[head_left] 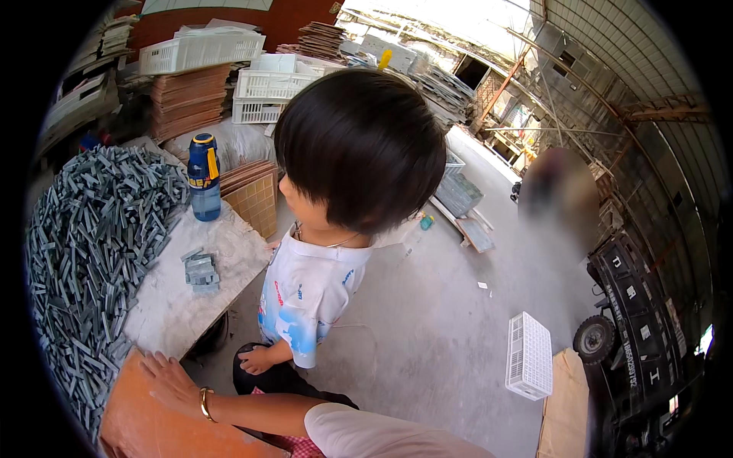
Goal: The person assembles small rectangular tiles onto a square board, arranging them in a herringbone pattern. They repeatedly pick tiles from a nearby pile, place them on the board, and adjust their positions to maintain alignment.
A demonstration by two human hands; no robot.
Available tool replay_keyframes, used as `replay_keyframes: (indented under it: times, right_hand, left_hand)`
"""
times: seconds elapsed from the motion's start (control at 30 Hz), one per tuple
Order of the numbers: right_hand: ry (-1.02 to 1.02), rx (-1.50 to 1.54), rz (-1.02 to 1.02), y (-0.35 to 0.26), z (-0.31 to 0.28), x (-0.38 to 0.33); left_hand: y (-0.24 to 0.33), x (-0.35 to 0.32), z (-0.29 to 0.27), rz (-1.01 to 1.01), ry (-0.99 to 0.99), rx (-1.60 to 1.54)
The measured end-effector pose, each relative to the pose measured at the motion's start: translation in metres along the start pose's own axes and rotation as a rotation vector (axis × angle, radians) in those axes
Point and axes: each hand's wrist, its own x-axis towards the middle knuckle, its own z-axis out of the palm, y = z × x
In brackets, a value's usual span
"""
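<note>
The left hand (169,382) lies flat, fingers spread, on an orange-brown board (153,427) at the table (175,305) edge, beside the heap of grey strips (92,244). The right hand is out of view. Judging by this, the board is being steadied; gripping it comes next.

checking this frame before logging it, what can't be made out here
Head view only:
- Right hand: not in the picture.
- Left hand lies flat on the orange-brown board; the board's lower end is cut off by the rim.
- Figure at the right: blurred.
- Pile of grey strips: its left part is lost in the dark rim.
</note>
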Motion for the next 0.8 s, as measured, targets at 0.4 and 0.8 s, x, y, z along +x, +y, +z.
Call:
replay_keyframes:
  times: [0.4, 0.8]
  right_hand:
    - [-0.024, 0.309, -0.093, -0.009, 0.045, 0.036]
    - [-0.127, 0.402, -0.111, -0.008, 0.019, 0.042]
  left_hand:
    - [0.038, 0.003, -0.018, 0.237, 0.015, 0.003]
    - [0.034, 0.003, -0.027, 0.189, 0.025, -0.080]
